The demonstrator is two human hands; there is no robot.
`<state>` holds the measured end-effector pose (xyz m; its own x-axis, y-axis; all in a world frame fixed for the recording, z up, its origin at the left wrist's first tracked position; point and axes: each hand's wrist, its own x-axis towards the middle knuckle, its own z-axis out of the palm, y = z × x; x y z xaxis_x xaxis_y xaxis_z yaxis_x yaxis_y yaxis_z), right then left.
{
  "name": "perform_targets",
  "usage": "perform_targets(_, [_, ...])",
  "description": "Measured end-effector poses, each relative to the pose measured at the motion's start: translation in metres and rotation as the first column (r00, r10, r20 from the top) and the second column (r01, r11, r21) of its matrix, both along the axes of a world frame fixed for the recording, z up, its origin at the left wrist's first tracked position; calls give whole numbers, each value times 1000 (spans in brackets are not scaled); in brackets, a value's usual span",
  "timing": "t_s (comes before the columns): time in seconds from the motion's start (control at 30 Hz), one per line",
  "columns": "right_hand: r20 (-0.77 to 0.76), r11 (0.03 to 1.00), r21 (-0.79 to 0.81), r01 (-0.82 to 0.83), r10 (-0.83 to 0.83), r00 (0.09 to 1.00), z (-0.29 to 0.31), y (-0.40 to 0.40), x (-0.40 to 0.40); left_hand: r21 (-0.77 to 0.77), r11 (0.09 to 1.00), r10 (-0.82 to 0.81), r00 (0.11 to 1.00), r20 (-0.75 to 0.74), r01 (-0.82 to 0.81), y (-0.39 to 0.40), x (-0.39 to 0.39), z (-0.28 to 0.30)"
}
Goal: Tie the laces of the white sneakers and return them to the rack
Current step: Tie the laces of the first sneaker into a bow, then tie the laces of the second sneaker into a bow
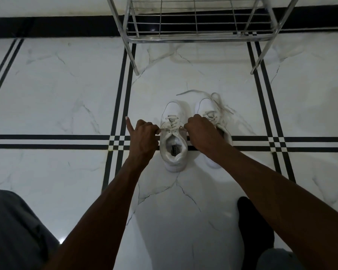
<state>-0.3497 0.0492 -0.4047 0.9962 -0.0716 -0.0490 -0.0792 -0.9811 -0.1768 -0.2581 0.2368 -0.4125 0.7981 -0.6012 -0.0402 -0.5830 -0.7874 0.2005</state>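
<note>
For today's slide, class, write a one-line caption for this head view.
Both hands, left and right, pull the laces of the left sneaker; the right sneaker lies untied before the rack.

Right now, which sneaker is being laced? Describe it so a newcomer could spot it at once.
Start at the metal shoe rack by the wall and come toward the camera to the two white sneakers on the tiled floor. It is the left sneaker, between the left hand and right hand, laces pulled sideways. The right sneaker has laces trailing loose.
</note>
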Motion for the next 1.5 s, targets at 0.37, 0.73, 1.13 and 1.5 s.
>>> perform_targets(0.37, [-272,800,392,454,-371,888,-4,20,12,-383,809,167,799,-577,-446,3,-3,-3])
perform_targets(0.73, [-429,374,746,551,-364,827,-8,49,27,-288,633,250,542,-802,-718,25,30,5])
perform_targets(1.13, [7,420,738,528,-787,616,52,-58,-34,-471,827,37,864,-501,-309,-97,-32,33])
perform_targets(1.5, [-260,437,641,631,-650,714,23,-71,-61,-389,844,58,784,-618,-369,-143,-59,10])
